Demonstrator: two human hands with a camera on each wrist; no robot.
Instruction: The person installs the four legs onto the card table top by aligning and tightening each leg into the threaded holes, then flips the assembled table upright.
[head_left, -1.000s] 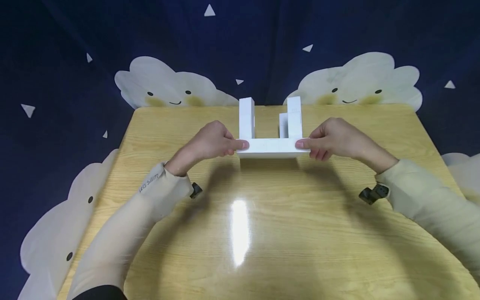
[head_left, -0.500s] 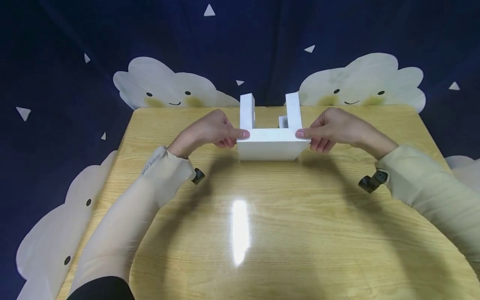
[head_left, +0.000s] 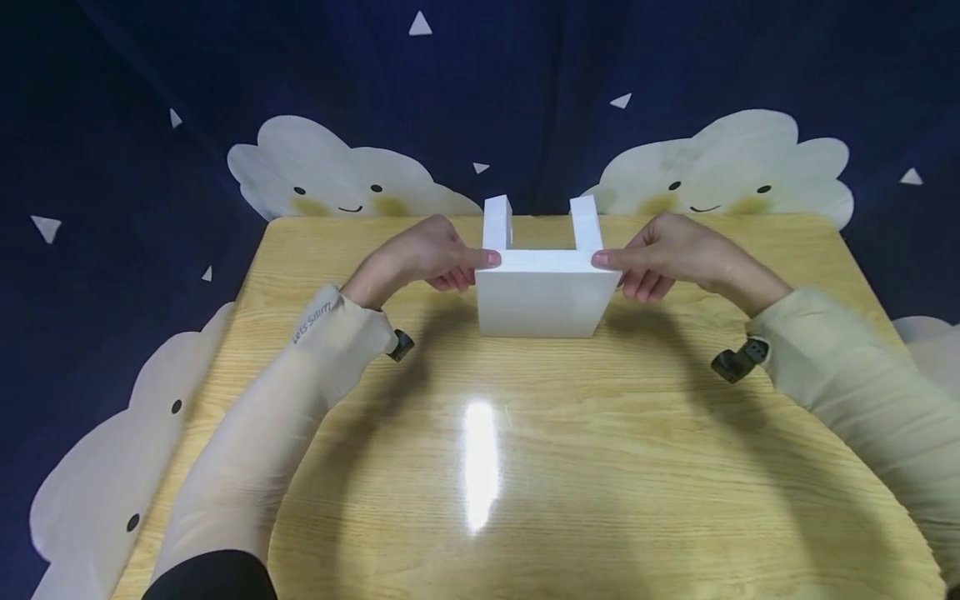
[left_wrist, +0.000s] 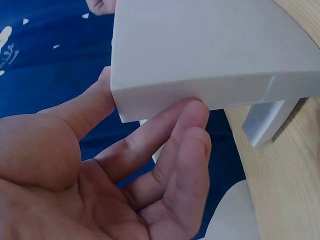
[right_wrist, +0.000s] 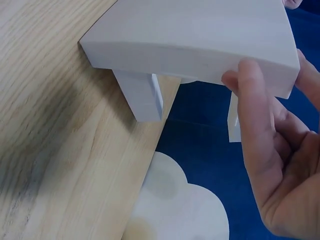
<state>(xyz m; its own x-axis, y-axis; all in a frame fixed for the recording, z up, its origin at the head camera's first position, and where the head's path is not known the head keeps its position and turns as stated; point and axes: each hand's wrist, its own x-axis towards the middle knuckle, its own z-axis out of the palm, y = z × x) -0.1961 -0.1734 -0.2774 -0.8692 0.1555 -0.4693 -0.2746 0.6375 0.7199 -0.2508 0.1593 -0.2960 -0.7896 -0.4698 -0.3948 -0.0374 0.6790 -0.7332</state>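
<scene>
A small white model table [head_left: 547, 304] stands tipped on one edge, its flat top facing me and its legs pointing away toward the back. At its upper left corner my left hand [head_left: 427, 257] pinches the slab, thumb on the upper edge. The right hand [head_left: 678, 257] grips the upper right corner the same way. In the left wrist view, fingertips [left_wrist: 192, 112] press against the slab's side, with a leg [left_wrist: 267, 122] seen beyond. The right wrist view shows the slab [right_wrist: 195, 30] with a leg [right_wrist: 137, 95] close over the wood.
The wooden tabletop [head_left: 585, 467] spreads out in front of the model, with a bright light reflection [head_left: 480, 467] on it. Behind its far edge hangs a dark blue curtain [head_left: 510, 83] with cloud prints. Dark wrist cameras [head_left: 738, 360] stick out below the sleeves.
The model table has tilted toward me: its upper edge has risen, and more of its flat top now shows. Both hands have moved up slightly with it, keeping hold of the corners.
</scene>
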